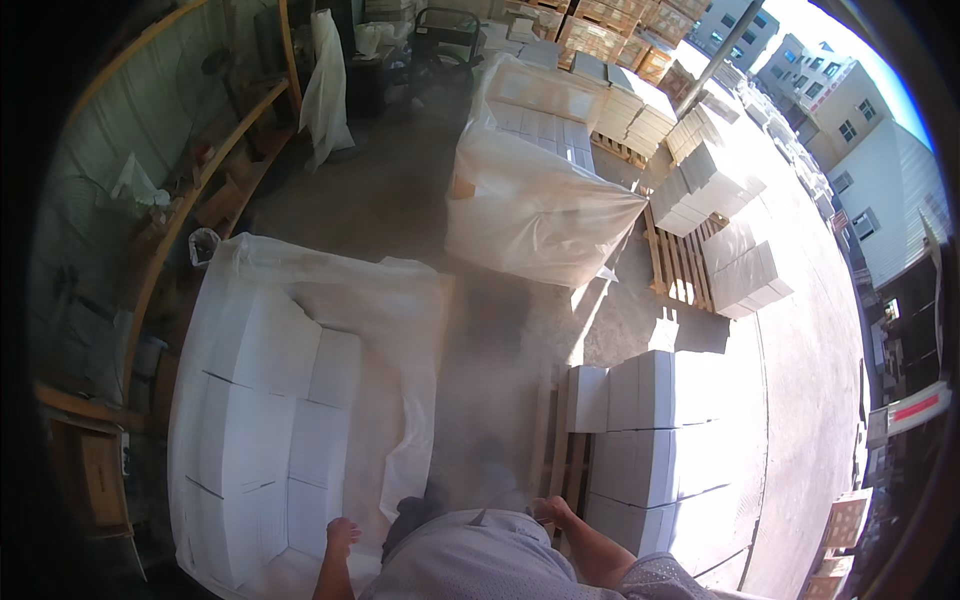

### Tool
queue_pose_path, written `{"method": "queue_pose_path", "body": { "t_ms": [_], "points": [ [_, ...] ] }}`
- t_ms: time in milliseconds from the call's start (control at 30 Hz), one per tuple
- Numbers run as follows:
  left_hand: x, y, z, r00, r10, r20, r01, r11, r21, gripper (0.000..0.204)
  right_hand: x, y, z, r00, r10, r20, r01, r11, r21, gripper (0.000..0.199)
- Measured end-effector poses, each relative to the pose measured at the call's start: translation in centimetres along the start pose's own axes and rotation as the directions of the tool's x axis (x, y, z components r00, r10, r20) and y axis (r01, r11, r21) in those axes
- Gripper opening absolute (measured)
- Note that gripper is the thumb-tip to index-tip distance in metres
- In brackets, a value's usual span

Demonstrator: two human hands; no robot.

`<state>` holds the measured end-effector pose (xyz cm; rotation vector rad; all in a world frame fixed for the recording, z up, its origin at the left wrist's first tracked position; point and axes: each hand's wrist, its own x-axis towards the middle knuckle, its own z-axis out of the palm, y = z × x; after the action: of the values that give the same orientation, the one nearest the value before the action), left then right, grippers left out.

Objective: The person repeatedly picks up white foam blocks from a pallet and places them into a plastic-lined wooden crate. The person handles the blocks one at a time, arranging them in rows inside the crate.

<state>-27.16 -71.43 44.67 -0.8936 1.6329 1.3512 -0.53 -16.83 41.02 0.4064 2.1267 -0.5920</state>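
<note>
My left hand (342, 534) hangs low at my side, its fingers curled in with nothing showing in them. It is beside a large bin lined with translucent plastic sheeting (415, 350), where white boxes or blocks (265, 430) stand stacked along the left side. My right hand (547, 509) is near my waist, fingers bent inward and nothing visible in the grip. Close to its right, white boxes (630, 455) are stacked on a wooden pallet (556, 440), apart from the hand.
Ahead stands another plastic-draped stack (540, 215). More white boxes sit on a pallet (682, 262) farther right. Wooden shelving (165, 240) lines the left wall. A dark cart (445, 50) is at the back, near stacked crates (590, 40). Sunlit paving (810, 400) runs along the right.
</note>
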Motion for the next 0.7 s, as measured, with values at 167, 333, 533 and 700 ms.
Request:
{"method": "queue_pose_path", "body": {
  "t_ms": [167, 333, 533, 700],
  "points": [
    [-1.1, 4.6, 6.4, 0.993, 0.075, 0.094, -0.077, 0.997, 0.023, 0.019, 6.4, 8.6, 8.6, 0.966, -0.240, 0.098, 0.014, 0.427, 0.904, 0.013],
    [-1.7, 6.9, 11.8, 0.988, 0.148, 0.052, -0.156, 0.972, 0.179, 0.030, 8.0, 11.7, 7.9, 0.994, -0.096, -0.050, 0.107, 0.924, 0.367, 0.015],
    [-3.3, 6.2, 19.0, 0.992, 0.123, 0.032, -0.127, 0.966, 0.224, 0.032, 2.6, 14.1, -1.7, 0.996, 0.084, 0.020, -0.086, 0.981, 0.171, 0.017],
    [-5.1, 3.9, 24.1, 0.990, 0.136, -0.036, -0.126, 0.974, 0.190, 0.028, 2.5, 18.1, -5.2, 0.994, 0.102, -0.049, -0.096, 0.989, 0.109, 0.023]
  ]
}}
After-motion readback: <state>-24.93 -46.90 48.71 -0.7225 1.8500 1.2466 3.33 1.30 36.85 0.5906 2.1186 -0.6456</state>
